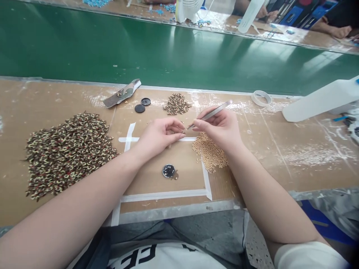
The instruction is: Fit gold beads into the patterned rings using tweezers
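Pinching a small piece (183, 132) too tiny to make out clearly, the left hand (159, 139) has its thumb and fingertips together above the worktop (260, 149). The right hand (220, 127) is clamped on metal tweezers (213, 113), their tips close to that piece. Tan beads (212, 156) lie in a pile below the right hand, partly hidden by it. Nearer the person, a small dish (168, 171) of something dark sits inside white tape lines (168, 195). A large heap of dark-and-cream bits (67, 153) spreads beside the left forearm; a smaller heap (177, 104) lies beyond the hands, near two black discs (139, 108). Farther right is a tape roll (261, 98).
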{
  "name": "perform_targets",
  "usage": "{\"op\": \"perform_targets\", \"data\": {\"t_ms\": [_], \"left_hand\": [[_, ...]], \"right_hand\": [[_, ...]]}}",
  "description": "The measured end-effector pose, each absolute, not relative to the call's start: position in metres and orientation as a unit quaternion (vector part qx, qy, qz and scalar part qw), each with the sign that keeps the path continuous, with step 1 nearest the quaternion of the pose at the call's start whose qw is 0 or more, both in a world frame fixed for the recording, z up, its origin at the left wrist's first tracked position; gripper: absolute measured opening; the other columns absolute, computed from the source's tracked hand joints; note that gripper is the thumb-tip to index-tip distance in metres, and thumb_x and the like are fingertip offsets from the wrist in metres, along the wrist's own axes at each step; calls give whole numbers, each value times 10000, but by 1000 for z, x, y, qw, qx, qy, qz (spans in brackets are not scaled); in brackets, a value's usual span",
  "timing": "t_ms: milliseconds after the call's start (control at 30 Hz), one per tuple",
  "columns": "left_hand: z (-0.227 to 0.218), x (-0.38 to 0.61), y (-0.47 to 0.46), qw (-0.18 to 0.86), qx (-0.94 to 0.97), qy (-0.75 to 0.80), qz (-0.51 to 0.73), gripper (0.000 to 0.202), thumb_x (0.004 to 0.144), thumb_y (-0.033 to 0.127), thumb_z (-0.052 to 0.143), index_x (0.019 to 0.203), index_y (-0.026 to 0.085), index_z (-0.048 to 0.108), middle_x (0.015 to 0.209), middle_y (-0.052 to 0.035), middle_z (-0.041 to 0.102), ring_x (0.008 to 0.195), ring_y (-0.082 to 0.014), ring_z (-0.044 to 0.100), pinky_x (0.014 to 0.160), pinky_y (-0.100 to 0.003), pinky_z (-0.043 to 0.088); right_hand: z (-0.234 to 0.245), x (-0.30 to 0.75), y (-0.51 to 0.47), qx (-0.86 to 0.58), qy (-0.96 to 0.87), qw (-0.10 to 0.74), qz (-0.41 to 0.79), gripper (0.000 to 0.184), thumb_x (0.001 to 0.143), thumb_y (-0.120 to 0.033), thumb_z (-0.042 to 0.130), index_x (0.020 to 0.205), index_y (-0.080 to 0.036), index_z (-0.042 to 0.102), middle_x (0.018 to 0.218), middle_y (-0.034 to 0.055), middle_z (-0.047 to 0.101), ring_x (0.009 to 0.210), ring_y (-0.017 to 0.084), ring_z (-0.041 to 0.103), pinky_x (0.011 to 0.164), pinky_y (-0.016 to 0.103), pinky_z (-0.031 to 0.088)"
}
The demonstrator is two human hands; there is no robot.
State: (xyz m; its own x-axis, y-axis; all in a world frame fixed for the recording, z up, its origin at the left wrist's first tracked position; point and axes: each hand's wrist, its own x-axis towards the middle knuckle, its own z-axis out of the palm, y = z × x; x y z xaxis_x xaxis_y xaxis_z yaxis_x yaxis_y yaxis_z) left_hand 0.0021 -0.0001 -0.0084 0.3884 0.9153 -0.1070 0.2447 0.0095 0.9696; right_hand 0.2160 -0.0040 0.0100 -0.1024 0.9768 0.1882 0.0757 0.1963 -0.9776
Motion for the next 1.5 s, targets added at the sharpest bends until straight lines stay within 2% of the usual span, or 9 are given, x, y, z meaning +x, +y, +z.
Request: {"op": "perform_targets", "data": {"t_ms": [200,533,1100,1500], "left_hand": [[-8,2,2,552,620,466,306,330,813,382,802,1052,183,690,958,-94,754,591,-96,599,459,-202,464],[-6,3,2,537,615,483,317,306,803,322,793,1029,222,612,803,-23,733,495,-83,553,431,-197,461],[-4,4,2,534,605,491,328,319,766,320,805,966,208,583,768,-19,729,502,-83,553,415,-183,434],[-8,4,3,532,598,483,355,329,743,322,824,906,217,558,743,-8,717,517,-98,588,388,-171,412]], "right_hand": [[-2,216,-1,-457,-602,476,450,290,778,-397,852,854,-172,685,772,32,710,720,184,728,706,353,659],[-7,215,-1,-465,-585,482,458,331,782,-474,836,874,-189,693,802,38,739,737,194,743,704,357,674],[-9,213,0,-473,-579,473,466,311,783,-452,835,872,-190,693,812,42,735,730,182,720,649,327,647],[-6,210,0,-471,-588,473,456,341,761,-478,856,856,-192,697,728,18,707,658,168,692,580,303,623]]}}
